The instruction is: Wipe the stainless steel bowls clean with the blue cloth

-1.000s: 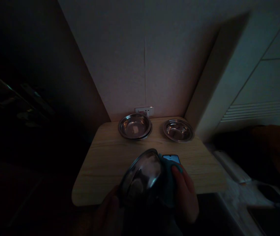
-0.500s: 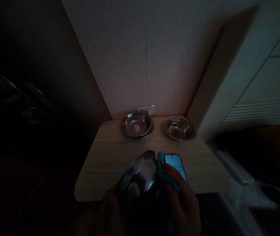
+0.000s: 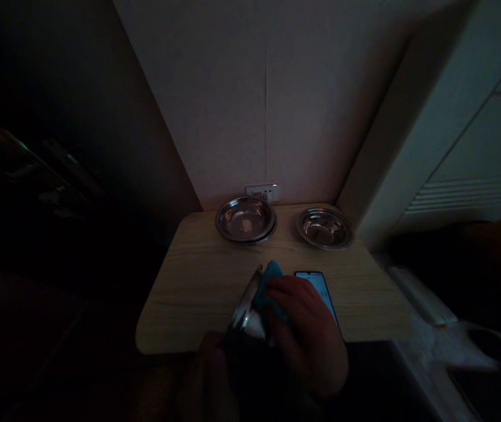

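Observation:
The scene is very dark. My left hand (image 3: 209,381) grips a steel bowl (image 3: 246,313) from below, tilted almost on edge above the near side of the wooden table (image 3: 189,293). Over the bowl's inner side lies my right hand (image 3: 305,334), fingers closed on a teal cloth (image 3: 270,290) pressed against the metal. A phone (image 3: 321,287) with a lit screen lies on the table just right of my right hand, partly covered by it.
Two stacked steel bowls (image 3: 245,220) and a single steel bowl (image 3: 324,227) stand at the back of the table, under a wall socket (image 3: 263,191). A white cabinet (image 3: 453,146) stands to the right. Dark, indistinct shapes fill the left side.
The bowl has tipped further onto its edge. My right hand with the cloth has moved left, over the bowl's inner side, and now covers more of the phone.

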Action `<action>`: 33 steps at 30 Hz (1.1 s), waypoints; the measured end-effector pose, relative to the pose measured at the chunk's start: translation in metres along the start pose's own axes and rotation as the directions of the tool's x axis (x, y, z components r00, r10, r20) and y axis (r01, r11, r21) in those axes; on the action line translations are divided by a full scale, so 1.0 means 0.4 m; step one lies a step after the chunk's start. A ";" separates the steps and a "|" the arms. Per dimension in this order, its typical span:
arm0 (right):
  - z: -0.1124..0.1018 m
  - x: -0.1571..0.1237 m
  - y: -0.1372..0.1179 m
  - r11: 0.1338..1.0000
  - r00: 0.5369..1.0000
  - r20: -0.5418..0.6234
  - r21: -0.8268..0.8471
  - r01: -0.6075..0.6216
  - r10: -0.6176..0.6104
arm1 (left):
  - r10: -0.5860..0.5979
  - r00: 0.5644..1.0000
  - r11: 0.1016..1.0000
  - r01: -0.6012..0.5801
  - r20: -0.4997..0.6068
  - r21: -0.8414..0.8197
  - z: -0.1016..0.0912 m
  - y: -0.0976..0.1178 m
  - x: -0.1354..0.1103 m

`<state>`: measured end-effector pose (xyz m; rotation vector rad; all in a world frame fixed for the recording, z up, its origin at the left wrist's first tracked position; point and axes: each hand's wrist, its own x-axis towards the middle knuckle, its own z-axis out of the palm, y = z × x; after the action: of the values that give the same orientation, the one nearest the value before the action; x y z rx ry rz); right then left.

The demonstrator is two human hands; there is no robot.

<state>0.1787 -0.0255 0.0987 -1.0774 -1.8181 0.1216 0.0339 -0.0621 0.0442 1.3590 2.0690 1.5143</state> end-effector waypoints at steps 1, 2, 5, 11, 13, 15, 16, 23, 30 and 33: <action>-0.001 -0.002 0.002 1.000 1.000 -0.007 -0.007 -0.029 0.028 | -0.001 1.000 1.000 0.001 -0.001 0.001 0.000 -0.002 -0.002; -0.002 -0.003 0.003 1.000 1.000 0.013 -0.012 -0.007 0.007 | -0.011 1.000 1.000 0.011 0.004 -0.002 0.001 -0.004 -0.004; -0.008 -0.007 0.008 0.992 0.991 0.050 0.033 0.119 -0.120 | -0.076 0.996 0.997 0.077 0.056 -0.026 0.007 -0.003 -0.014; -0.012 -0.009 0.013 0.998 0.998 0.037 0.031 0.053 -0.054 | -0.147 0.981 0.985 0.157 0.125 -0.069 0.035 0.010 -0.018; -0.009 -0.006 0.020 0.990 0.989 0.061 0.039 0.136 -0.138 | -0.166 0.978 0.981 0.177 0.130 -0.080 0.040 0.009 -0.014; -0.006 0.002 0.028 0.998 0.998 0.051 0.049 0.044 -0.047 | -0.186 0.974 0.976 0.199 0.131 -0.093 0.044 0.005 -0.009; -0.003 0.005 0.030 0.998 0.999 0.033 0.053 -0.026 0.025 | -0.197 0.972 0.972 0.210 0.128 -0.101 0.046 0.003 -0.006; 0.024 0.016 0.036 0.993 0.998 0.042 0.111 0.038 -0.043 | -0.238 0.965 0.958 0.252 0.105 -0.141 0.063 0.010 0.032; 0.000 0.032 0.171 0.514 0.628 0.150 0.449 -0.731 0.763 | -0.351 0.932 0.928 0.359 0.093 -0.103 0.070 0.018 0.091; -0.018 0.021 0.180 0.357 0.482 0.125 0.518 -0.777 0.867 | -0.333 0.936 0.920 0.348 0.114 -0.179 0.083 0.009 0.108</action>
<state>0.2277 0.0210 0.0715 -1.4489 -0.7926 1.0543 0.0343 -0.0075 0.0464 0.9141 1.9231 1.4398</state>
